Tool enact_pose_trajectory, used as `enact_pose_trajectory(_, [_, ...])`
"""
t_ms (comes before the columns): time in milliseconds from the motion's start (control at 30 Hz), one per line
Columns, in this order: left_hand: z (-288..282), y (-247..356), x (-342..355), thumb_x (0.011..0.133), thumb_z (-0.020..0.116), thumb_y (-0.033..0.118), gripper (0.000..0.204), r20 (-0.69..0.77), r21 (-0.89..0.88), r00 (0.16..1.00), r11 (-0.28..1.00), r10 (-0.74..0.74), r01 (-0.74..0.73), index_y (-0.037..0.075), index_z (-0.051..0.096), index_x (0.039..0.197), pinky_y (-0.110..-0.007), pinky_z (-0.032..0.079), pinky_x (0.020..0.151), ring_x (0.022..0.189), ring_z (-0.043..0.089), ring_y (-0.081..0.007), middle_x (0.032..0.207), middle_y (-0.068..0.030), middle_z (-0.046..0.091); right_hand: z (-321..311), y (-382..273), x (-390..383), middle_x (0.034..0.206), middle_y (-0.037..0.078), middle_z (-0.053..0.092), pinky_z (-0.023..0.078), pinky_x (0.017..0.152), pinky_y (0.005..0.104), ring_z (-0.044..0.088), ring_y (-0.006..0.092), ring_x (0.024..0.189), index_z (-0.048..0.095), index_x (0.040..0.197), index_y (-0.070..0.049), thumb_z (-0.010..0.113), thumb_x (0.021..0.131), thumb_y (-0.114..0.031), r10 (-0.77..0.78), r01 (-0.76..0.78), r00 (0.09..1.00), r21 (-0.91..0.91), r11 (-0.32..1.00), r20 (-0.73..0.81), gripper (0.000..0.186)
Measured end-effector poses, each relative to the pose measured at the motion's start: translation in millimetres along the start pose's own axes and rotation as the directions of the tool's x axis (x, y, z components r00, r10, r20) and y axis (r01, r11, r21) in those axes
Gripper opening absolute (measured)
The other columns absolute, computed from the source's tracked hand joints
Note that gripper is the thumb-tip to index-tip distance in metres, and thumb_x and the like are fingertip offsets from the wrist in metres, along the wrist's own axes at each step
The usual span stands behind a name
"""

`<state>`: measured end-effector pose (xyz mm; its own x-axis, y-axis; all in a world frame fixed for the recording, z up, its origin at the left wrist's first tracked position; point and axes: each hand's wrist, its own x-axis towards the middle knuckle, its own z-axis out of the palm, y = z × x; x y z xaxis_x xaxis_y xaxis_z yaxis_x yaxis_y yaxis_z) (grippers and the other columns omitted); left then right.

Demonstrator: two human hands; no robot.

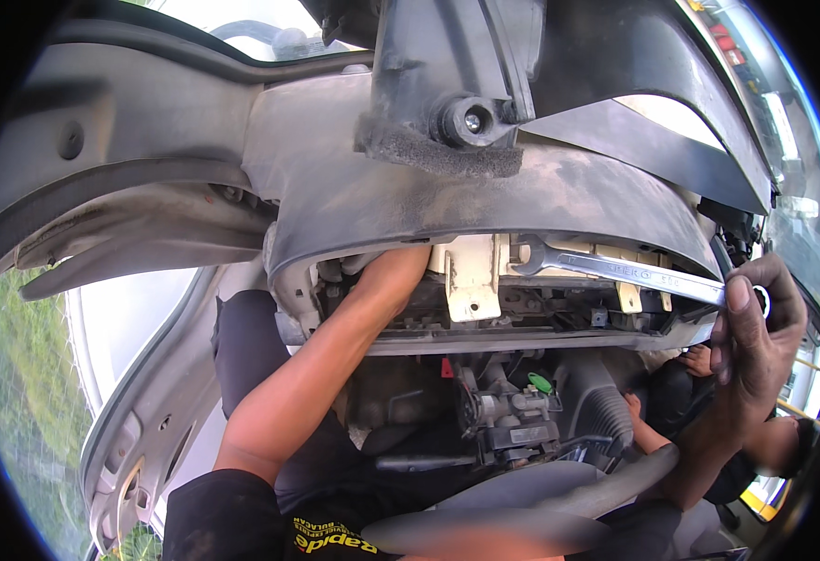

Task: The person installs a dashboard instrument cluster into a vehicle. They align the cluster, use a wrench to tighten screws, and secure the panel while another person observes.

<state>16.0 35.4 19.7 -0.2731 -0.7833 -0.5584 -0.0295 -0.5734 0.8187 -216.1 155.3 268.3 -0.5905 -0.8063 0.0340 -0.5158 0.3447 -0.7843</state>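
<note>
My left forearm (312,393) reaches up into the opening under the dashboard's curved grey upper panel. Only the wrist end of my left hand (406,274) shows; its fingers are hidden inside, left of a cream metal bracket (470,280). In my right hand (760,323) is the far end of a long silver wrench (634,273), with the fingers curled round it. The wrench lies nearly level across the opening. Its open jaw sits beside the bracket, against what looks like a fitting there; whether it grips is unclear.
A black plastic housing (447,84) with a foam edge hangs above the panel. Below lie the exposed steering column parts (513,411) and a grey ribbed boot (604,407). Another person (676,397) in dark clothing is close on the right. The left door frame (139,439) stands open.
</note>
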Motion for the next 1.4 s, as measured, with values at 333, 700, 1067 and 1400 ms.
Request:
enact_pose_trajectory(333, [-6.4,-33.5,13.9,0.110,0.059,0.034,0.056,-0.015,-0.162,0.999,0.986,-0.036,0.033,-0.002,0.051,0.152,-0.036,0.038,0.116,0.137,0.049,-0.0208,0.155,-0.0135,0.054,12.2,7.0,-6.8,0.070,0.008,0.062,0.058,0.046,0.0260,0.070,0.0177,0.056,0.053,0.097,-0.001,0.093,0.084,-0.019,-0.174,0.176,0.984,0.114,0.978,-0.024,0.045])
enact_pose_trajectory(700, [7.3,6.8,-7.0,0.109,0.062,0.032,0.056,-0.017,-0.082,1.000,0.996,-0.026,0.024,-0.001,0.052,0.152,-0.036,0.039,0.117,0.139,0.049,-0.0219,0.155,-0.0139,0.054,42.6,19.1,0.3,0.088,0.013,0.073,0.061,0.071,0.0273,0.075,0.0167,0.077,0.064,0.099,0.007,0.079,0.092,0.006,-0.085,0.090,0.964,-0.006,0.996,0.253,0.017])
enact_pose_trajectory(1067, [9.7,19.5,-14.9,0.109,0.062,0.029,0.053,0.003,-0.052,1.000,0.999,-0.016,0.017,-0.002,0.053,0.151,-0.036,0.039,0.117,0.138,0.050,-0.0225,0.153,-0.0150,0.055,35.8,25.5,13.0,0.088,0.013,0.076,0.058,0.067,0.0253,0.074,0.0140,0.074,0.066,0.097,0.003,0.076,0.099,-0.008,0.134,-0.127,0.948,-0.043,0.991,0.288,0.015])
enact_pose_trajectory(1400, [7.8,12.2,-11.4,0.110,0.062,0.029,0.049,0.037,-0.117,0.999,0.993,-0.007,0.011,-0.001,0.055,0.148,-0.037,0.040,0.117,0.134,0.052,-0.0220,0.148,-0.0145,0.058,39.2,33.0,5.7,0.086,0.011,0.077,0.052,0.071,0.0286,0.069,0.0145,0.074,0.078,0.101,0.007,0.082,0.086,-0.001,-0.072,0.121,0.979,-0.264,0.957,0.189,0.017])
